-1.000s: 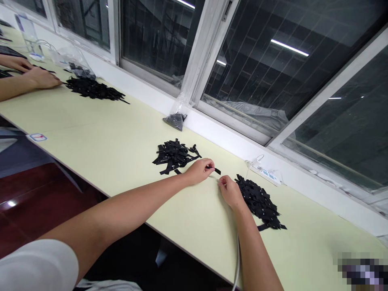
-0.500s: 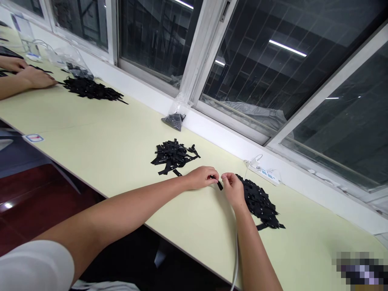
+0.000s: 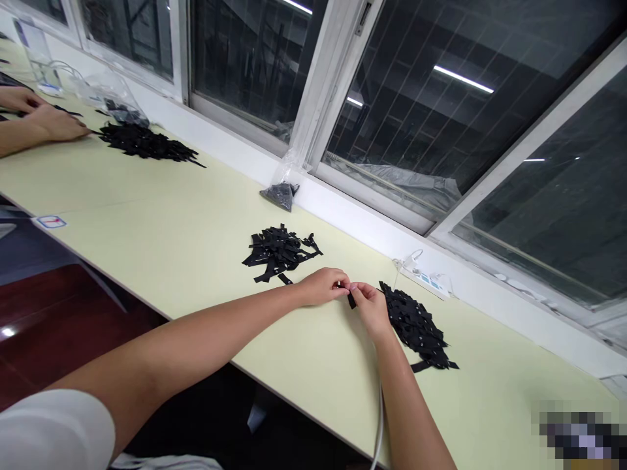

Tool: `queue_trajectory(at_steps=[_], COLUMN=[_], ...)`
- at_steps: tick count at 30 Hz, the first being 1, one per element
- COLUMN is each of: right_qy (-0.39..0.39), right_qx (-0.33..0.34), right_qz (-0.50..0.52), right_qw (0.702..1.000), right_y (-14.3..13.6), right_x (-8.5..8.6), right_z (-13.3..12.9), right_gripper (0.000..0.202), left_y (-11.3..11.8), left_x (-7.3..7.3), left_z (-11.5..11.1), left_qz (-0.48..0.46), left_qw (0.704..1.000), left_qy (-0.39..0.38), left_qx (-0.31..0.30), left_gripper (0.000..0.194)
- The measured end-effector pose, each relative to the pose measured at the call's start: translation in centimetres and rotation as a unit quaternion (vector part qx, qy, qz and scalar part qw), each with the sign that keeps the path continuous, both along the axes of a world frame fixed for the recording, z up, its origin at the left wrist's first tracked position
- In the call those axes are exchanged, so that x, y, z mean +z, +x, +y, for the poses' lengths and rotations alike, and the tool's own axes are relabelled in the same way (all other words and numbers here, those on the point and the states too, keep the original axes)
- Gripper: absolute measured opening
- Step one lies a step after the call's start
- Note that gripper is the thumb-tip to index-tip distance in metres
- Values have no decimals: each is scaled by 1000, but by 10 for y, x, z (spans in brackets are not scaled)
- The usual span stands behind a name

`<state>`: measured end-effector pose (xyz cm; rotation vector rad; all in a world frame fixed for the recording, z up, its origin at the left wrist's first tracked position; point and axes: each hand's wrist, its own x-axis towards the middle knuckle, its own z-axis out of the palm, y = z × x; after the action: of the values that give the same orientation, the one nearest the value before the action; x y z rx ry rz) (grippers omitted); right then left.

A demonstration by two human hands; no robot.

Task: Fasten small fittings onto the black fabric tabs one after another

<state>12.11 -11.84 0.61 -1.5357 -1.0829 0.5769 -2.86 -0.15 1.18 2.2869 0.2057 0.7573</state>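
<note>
My left hand is closed on a short black fabric strip, held just above the table. The fingertips of my right hand pinch at the same strip, touching my left fingertips. Most of the strip is hidden by the fingers. Just right of my right hand lies a large pile of black strips with small light dots on them. A smaller, looser pile of black strips sits beyond my left hand.
A clear bag with dark contents rests by the window ledge. A white power strip stands behind the large pile. At the far left, another person's hands work near a third black pile. A white cable crosses the table edge.
My right hand has moved slightly left, and its fingertips now meet my left hand at the strip. My left hand has hardly moved.
</note>
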Motion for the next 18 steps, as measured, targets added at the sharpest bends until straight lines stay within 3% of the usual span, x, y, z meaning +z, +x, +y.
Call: queue_trajectory(at_steps=[9, 18], right_qy=[-12, 9], right_qx=[18, 5], right_qz=[33, -19], right_qw=[999, 1000], right_y=[-7, -5], right_x=[6, 2], right_z=[-2, 1], right_gripper=[49, 50], left_y=[-2, -1], left_x=[4, 3], left_z=[-2, -2], left_qz=[-8, 0], left_qw=[999, 999], left_qy=[-28, -3], left_qx=[31, 53], left_gripper=[11, 12])
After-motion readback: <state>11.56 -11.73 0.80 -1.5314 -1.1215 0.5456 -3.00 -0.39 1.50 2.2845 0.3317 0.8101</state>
